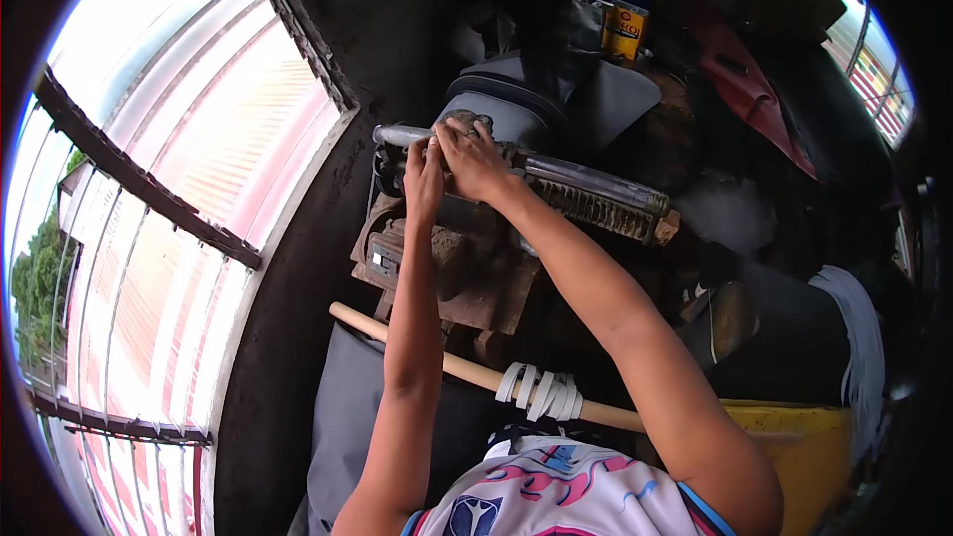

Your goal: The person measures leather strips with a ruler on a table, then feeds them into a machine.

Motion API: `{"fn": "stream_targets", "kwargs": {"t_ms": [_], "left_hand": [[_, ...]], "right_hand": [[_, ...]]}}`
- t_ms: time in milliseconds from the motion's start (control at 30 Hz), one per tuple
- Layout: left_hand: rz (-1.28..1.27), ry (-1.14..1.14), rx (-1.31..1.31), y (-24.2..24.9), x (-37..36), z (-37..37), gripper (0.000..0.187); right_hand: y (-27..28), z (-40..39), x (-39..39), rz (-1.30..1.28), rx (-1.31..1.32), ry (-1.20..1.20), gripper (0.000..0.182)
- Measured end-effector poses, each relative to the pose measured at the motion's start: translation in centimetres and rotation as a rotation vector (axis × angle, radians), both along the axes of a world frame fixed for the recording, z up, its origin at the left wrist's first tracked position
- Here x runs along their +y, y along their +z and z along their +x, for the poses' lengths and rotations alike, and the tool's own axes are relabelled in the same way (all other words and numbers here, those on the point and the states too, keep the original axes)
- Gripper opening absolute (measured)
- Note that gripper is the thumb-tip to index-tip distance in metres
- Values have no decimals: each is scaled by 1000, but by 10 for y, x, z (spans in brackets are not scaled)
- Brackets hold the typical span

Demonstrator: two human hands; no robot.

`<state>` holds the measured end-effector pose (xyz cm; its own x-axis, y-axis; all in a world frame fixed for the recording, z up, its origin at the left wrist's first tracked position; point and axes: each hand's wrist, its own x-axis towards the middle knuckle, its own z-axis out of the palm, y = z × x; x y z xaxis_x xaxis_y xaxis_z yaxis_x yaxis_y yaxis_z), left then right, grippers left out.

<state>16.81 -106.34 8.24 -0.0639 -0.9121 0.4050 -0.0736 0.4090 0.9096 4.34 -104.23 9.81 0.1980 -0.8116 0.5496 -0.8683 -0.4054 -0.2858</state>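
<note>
My two hands meet at the left end of a worn metal machine (596, 210) with a shiny round bar and a row of ridges or coils beneath it. My left hand (424, 179) is closed, fingertips pressed together at the bar's near side. Beside it, my right hand (475, 161) bends over the top of the metalwork, its fingers bunched close to the left fingertips. What the fingers grip is too small or hidden to make out. A bright metal tube end (399, 134) sticks out left of the hands. Below them is a rusty, dirty metal base (476, 288).
A wooden pole (457, 367) wound with white strap (541, 392) lies across dark grey sheeting (347, 407) near my body. Grey padded material (506, 99) and a yellow can (625, 32) stand behind the machine. A barred window (189, 179) is on the left; white cords (852, 337) hang right.
</note>
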Motion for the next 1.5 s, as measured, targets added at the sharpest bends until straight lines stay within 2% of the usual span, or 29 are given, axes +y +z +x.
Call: {"fn": "stream_targets", "kwargs": {"t_ms": [67, 100, 133, 167, 200, 267, 300, 333, 400, 467, 533, 600, 667, 733, 767, 867, 933, 1000, 1033, 1167, 1233, 1333, 1400, 1467, 1500], "left_hand": [[58, 33, 125, -10, 6, -9, 43], [192, -8, 125, 1, 17, -8, 47], [287, -3, 243, 7, 33, -18, 51], [303, 16, 236, 4, 35, -19, 53], [318, 38, 231, 2, 34, -20, 54], [282, 81, 211, -6, 36, -19, 53], [285, 69, 218, -6, 36, -18, 49], [284, 56, 226, -5, 34, -17, 45], [264, 67, 224, -4, 39, -16, 49], [248, 50, 290, -10, 45, -14, 41], [238, 51, 292, -16, 51, -12, 42], [205, 84, 274, -17, 59, -8, 43], [218, 72, 270, -19, 74, -5, 53], [219, 117, 325, -31, 78, -8, 57], [264, 175, 384, -30, 87, -11, 58], [197, 247, 459, -67, 87, -17, 57], [204, 352, 538, -64, 105, -27, 49], [158, 390, 538, -81, 111, -38, 42], [108, 410, 442, -91, 110, -38, 35], [176, 398, 444, -101, 122, -38, 28], [268, 301, 469, -110, 126, -28, 53], [325, 264, 457, -116, 136, -21, 55], [325, 287, 408, -120, 139, -21, 50], [177, 353, 477, -123, 139, -22, 24], [226, 327, 427, -127, 141, -14, 24]], "right_hand": [[16, -11, 3, 109, 16, 99, 69], [26, -17, 3, 107, 32, 102, 69], [36, -23, 3, 214, 80, 90, 72], [45, -31, 0, 318, 129, 76, 76], [51, -40, -5, 407, -53, 114, 80], [71, -58, -13, 732, -137, 169, 85], [70, -63, -18, 786, -145, 124, 85], [63, -67, -30, 762, -131, 171, 82], [57, -64, -36, 656, 6, 255, 81], [49, -63, -36, 696, 55, 233, 83], [45, -56, -33, 667, 131, -98, 85], [33, -51, -35, 666, 178, -76, 85], [32, -43, -39, 661, 228, -44, 86], [31, -38, -35, 674, 276, -25, 81], [29, -32, -31, 570, 234, -37, 69], [29, -23, -20, 567, 292, -75, 68], [17, -21, -20, 517, 303, -61, 66], [18, -16, -9, 475, 329, -60, 58], [18, -14, -5, 480, 328, -62, 58], [8, -6, -1, 406, 339, -107, 57], [2, -2, 3, 347, 373, -103, 62], [-8, 9, 12, 323, 381, -114, 64], [-11, 13, 19, 301, 368, -147, 66], [-13, 16, 23, 364, 356, -126, 73], [-17, 20, 28, 309, 375, -137, 71]]}}
